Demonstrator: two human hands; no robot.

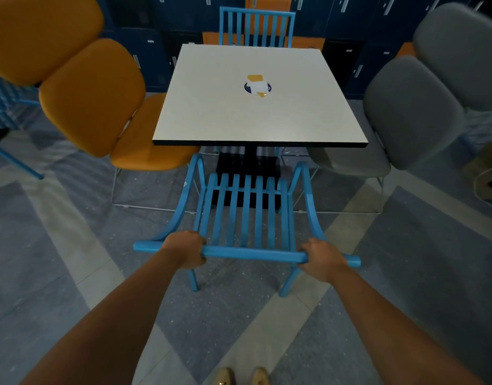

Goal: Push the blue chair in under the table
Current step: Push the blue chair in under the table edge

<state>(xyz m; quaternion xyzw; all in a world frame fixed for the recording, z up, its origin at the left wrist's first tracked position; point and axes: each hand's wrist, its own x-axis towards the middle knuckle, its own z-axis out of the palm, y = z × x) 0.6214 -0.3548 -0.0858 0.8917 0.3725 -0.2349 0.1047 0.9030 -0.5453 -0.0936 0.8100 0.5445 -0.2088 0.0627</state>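
A blue slatted chair (246, 212) stands in front of me, facing the square white table (211, 112). Its curved arms reach the table's near edge, and the seat front is hidden under that edge. My left hand (186, 250) is closed around the left part of the chair's top rail. My right hand (322, 258) grips the right part of the same rail. The table stands on a black pedestal base (247, 165), seen through the chair's slats.
An orange padded chair (95, 98) sits at the table's left side and a grey one (411, 109) at its right. A second blue chair (257, 27) stands at the far side. A round sticker (257, 86) marks the tabletop. Dark lockers line the back wall.
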